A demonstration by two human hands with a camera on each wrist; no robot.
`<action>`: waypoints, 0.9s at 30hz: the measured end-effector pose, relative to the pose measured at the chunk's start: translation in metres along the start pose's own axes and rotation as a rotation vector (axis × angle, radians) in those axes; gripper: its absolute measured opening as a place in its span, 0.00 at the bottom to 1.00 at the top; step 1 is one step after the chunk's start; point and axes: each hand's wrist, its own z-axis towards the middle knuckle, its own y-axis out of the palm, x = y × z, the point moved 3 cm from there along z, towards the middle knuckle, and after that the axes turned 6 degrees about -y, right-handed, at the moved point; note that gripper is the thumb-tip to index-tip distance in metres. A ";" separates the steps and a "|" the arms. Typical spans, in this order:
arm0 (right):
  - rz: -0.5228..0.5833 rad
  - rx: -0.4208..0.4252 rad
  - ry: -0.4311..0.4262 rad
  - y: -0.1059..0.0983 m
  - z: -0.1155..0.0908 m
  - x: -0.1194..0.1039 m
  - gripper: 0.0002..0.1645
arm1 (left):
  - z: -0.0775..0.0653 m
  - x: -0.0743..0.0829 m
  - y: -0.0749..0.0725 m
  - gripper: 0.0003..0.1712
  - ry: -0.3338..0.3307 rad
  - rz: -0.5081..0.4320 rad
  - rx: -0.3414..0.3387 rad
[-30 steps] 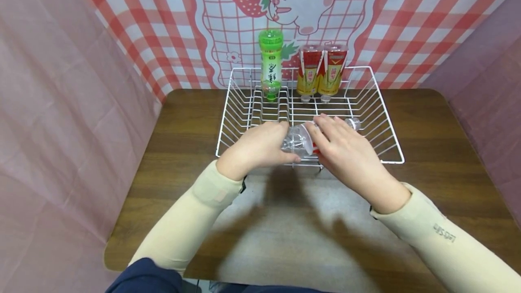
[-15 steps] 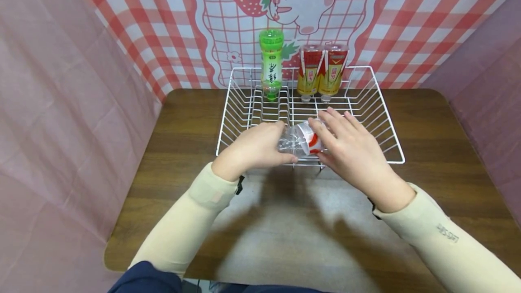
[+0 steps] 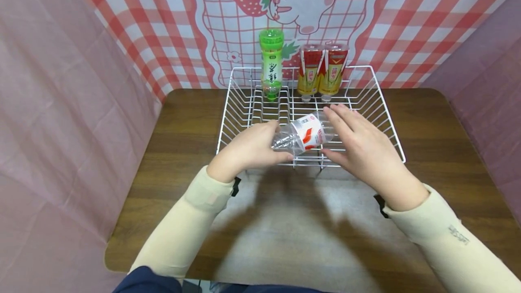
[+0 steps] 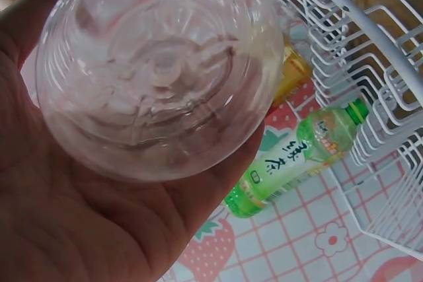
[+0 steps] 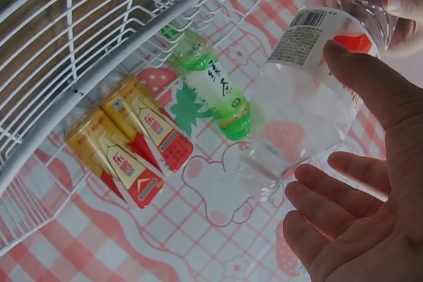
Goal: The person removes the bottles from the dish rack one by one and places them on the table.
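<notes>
A clear plastic bottle [image 3: 309, 132] with a white and red label lies tilted above the front of the white wire rack [image 3: 400, 155]. My left hand [image 3: 248, 150] grips it round its base end; in the left wrist view the round clear base [image 4: 165, 74] fills the palm. At the bottle's neck end, my right hand [image 3: 362, 153] is spread, fingers apart and loosely extended. In the right wrist view, the right thumb [image 5: 370, 77] overlaps the label, while the fingers [image 5: 330, 196] lie beside the neck without curling round it.
Along the rack's back, a green tea bottle [image 3: 271, 64] stands upside down. To its right are two red and yellow bottles [image 3: 310, 69], also cap down. The rack sits on a brown wooden table [image 3: 163, 184]. A checked cloth [image 3: 163, 26] hangs behind, pink curtains [image 3: 53, 125] at the sides.
My right hand has loosened from the bottle and drawn back to the right, uncovering its label. My left hand has shifted slightly left with the bottle.
</notes>
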 end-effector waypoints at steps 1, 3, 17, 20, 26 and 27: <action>0.007 0.000 0.012 -0.001 -0.001 0.001 0.60 | 0.000 -0.001 0.000 0.37 -0.003 -0.002 0.005; 0.018 0.002 0.035 -0.002 -0.003 0.003 0.60 | -0.001 -0.003 -0.001 0.38 -0.001 -0.002 0.018; 0.033 0.049 0.113 -0.009 -0.012 0.011 0.62 | -0.007 -0.013 -0.001 0.39 -0.014 -0.056 0.058; 0.029 0.043 0.149 -0.011 -0.014 0.012 0.62 | -0.008 -0.015 -0.001 0.39 -0.032 -0.070 0.066; 0.033 0.070 0.172 -0.013 -0.020 0.017 0.61 | -0.009 -0.019 -0.004 0.37 -0.059 -0.101 0.096; 0.039 0.070 0.180 -0.013 -0.022 0.018 0.61 | -0.009 -0.019 -0.004 0.37 -0.063 -0.111 0.101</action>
